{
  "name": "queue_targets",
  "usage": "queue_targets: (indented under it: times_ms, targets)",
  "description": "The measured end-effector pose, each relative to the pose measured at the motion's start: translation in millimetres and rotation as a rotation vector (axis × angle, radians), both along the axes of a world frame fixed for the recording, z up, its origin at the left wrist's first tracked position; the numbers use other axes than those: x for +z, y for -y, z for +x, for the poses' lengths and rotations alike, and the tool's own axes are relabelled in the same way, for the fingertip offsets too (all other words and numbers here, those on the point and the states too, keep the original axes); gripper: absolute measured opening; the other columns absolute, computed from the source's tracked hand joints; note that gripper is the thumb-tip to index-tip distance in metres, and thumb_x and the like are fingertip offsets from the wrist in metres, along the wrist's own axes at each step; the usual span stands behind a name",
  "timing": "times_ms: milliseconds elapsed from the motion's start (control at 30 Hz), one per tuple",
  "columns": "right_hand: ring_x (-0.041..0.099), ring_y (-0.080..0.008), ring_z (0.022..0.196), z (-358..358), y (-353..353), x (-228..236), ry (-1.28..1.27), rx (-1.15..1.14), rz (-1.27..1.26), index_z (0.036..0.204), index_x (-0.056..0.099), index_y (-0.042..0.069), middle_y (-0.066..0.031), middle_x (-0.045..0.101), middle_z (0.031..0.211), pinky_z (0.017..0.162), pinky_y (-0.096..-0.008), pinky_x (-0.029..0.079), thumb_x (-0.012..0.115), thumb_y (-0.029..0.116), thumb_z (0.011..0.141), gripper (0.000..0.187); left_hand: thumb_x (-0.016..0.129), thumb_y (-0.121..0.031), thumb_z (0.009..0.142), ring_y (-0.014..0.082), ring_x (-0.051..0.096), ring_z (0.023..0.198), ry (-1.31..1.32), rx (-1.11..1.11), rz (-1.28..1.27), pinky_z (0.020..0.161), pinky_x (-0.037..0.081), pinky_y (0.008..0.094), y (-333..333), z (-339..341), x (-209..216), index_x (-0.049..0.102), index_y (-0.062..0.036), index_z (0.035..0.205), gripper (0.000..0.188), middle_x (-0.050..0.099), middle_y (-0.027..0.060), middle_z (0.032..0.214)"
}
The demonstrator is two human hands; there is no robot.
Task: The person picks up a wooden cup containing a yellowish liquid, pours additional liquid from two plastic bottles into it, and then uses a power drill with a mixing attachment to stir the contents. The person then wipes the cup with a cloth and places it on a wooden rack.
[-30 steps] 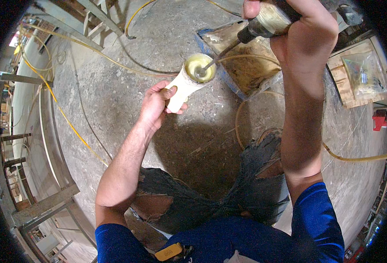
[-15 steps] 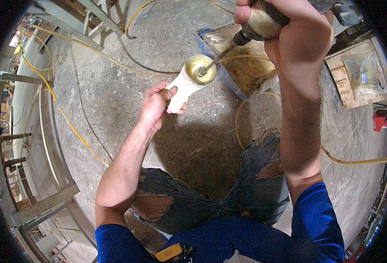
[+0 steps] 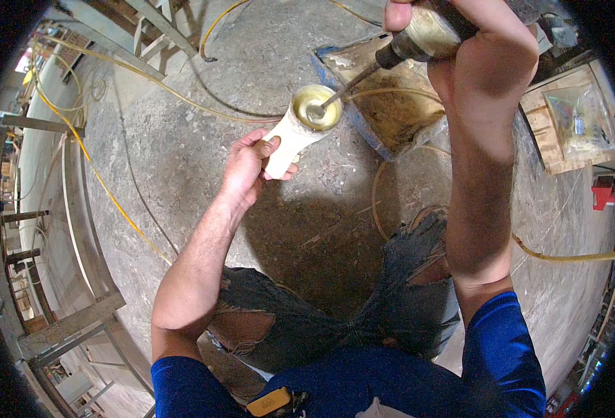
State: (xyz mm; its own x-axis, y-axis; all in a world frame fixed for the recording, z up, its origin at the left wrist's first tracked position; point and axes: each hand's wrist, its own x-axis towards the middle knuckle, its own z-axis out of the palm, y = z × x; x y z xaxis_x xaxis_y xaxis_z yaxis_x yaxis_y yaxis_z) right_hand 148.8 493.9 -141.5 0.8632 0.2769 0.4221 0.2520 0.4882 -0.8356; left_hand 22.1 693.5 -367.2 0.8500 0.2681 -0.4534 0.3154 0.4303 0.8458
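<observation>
My left hand (image 3: 246, 161) grips the narrow lower part of a cream-white, flared tube-like piece (image 3: 290, 145). Its wide round mouth tilts up toward the right, with a pale yellow inside. Up at the top right, my right hand (image 3: 485, 59) is wrapped round a power drill (image 3: 429, 33), partly cut off by the frame's upper edge. A long metal shaft (image 3: 358, 82) runs from its dark chuck down to the left. The round tip (image 3: 315, 111) of this shaft sits inside the mouth of the piece. Whether the tip touches the inner wall, I cannot tell.
Just beyond the piece, a shallow blue-edged wooden tray (image 3: 391, 150) lies on the concrete floor. Yellow hoses (image 3: 112, 198) cross the floor on both sides. A wooden board with a clear plastic bag (image 3: 580, 125) is at the right; metal frames (image 3: 74, 324) stand at the left.
The drill and my right hand have shifted slightly to the right. The shaft's tip has moved a little left within the mouth. My left hand has stayed nearly still.
</observation>
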Motion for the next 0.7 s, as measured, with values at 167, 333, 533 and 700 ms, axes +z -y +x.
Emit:
queue_targets:
  times_ms: [167, 333, 533, 700]
  targets:
    - [0.060, -0.0173, 0.051, 10, -4, -12, 0.215, -0.053, 0.008, 0.085, 0.063, -0.003, -0.0101, 0.062, 0.066, 0.050, -0.0274, 0.049, 0.065, 0.010, 0.086, 0.013, 0.057, -0.013, 0.101, 0.0280, 0.073, 0.068, -0.007, -0.010, -0.010, 0.054, 0.062, 0.0362, -1, -2, 0, 0.062, -0.0001, 0.114, 0.019, 0.073, 0.0169, 0.096]
    - [0.060, -0.0177, 0.051, 14, -4, -16, 0.210, -0.043, 0.039, 0.084, 0.062, -0.003, -0.0104, 0.062, 0.066, 0.050, -0.0276, 0.049, 0.064, 0.010, 0.085, 0.013, 0.053, -0.010, 0.102, 0.0271, 0.073, 0.066, 0.003, -0.004, -0.015, 0.055, 0.063, 0.0355, 2, 0, 6, 0.061, 0.0020, 0.108, 0.016, 0.071, 0.0173, 0.088]
    - [0.060, -0.0169, 0.050, 11, 3, -4, 0.082, 0.047, -0.020, 0.084, 0.063, -0.003, -0.0097, 0.063, 0.066, 0.049, -0.0269, 0.048, 0.064, 0.009, 0.085, 0.012, 0.052, -0.010, 0.102, 0.0270, 0.072, 0.065, -0.003, -0.010, 0.014, 0.055, 0.063, 0.0358, 4, 1, 5, 0.061, 0.0019, 0.107, 0.015, 0.071, 0.0168, 0.088]
    - [0.060, -0.0156, 0.049, 10, -3, -8, 0.108, 0.006, -0.052, 0.084, 0.064, -0.002, -0.0089, 0.063, 0.065, 0.047, -0.0262, 0.049, 0.065, 0.010, 0.084, 0.012, 0.052, -0.009, 0.102, 0.0277, 0.072, 0.065, 0.007, 0.000, -0.005, 0.055, 0.063, 0.0361, 2, -1, 2, 0.061, 0.0018, 0.107, 0.015, 0.070, 0.0173, 0.089]
